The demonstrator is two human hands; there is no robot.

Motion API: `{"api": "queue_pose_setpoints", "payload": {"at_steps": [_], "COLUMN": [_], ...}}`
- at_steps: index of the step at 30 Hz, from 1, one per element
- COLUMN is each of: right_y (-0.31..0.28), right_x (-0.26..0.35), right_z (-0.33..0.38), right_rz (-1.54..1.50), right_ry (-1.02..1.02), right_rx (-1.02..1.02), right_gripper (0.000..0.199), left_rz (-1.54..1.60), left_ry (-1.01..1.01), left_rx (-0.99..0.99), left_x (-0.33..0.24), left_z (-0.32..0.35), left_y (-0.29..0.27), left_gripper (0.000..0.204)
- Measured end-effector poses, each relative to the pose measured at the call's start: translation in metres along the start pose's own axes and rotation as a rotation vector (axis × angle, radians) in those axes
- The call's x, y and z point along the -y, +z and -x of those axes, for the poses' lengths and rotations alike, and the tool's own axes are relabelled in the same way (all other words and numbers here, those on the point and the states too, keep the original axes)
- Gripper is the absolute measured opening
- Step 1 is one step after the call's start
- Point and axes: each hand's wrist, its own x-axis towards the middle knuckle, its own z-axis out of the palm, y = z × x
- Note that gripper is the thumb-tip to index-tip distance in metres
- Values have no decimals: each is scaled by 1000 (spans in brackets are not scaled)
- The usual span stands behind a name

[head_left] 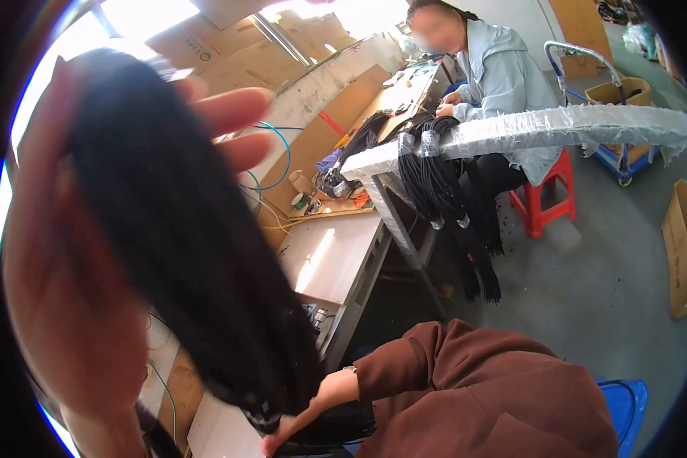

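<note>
A thick bundle of black cables (183, 229) runs slantwise from the upper left down to the bottom centre, very close to the camera and blurred. My left hand (61, 290) is raised at the left. The bundle lies across its palm, and the fingertips stick out past the bundle's upper end. My right hand (301, 418), in a brown sleeve (473, 389), comes in from the lower right and grips the bundle's lower end.
A white worktable (336, 259) stands below, with green and blue wires on it. A film-wrapped rail (557, 126) carries hanging black cable bundles (435, 191). A person in a pale jacket (504, 76) sits on a red stool (546, 195). Cardboard boxes (683, 244) stand at the right.
</note>
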Motion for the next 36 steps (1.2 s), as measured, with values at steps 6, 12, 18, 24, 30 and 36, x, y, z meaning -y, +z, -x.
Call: {"api": "queue_pose_setpoints", "payload": {"at_steps": [6, 12, 18, 24, 30, 36], "right_y": [-22, -24, -75, -144, -99, 2], "right_x": [17, 36, 38, 90, 38, -88], "right_z": [22, 57, 73, 43, 49, 102], "right_rz": [20, 454, 161, 711, 886, 669], "right_ry": [305, 11, 211, 239, 344, 513], "right_rx": [159, -400, -522, -472, 33, 631], "right_gripper": [75, 55, 39, 51, 58, 54], "left_rz": [145, 540, 620, 1017, 1374, 1389], "left_ry": [15, -133, 57, 395, 501, 275], "left_rx": [158, 241, 83, 103, -320, -1569], "left_x": [11, 36, 24, 51, 222, 317], "left_z": [-14, -13, 14, 118, 358, 474], "left_y": [0, 1, -83, -154, -145, 78], "left_gripper": [59, 60, 60, 62, 42, 32]}}
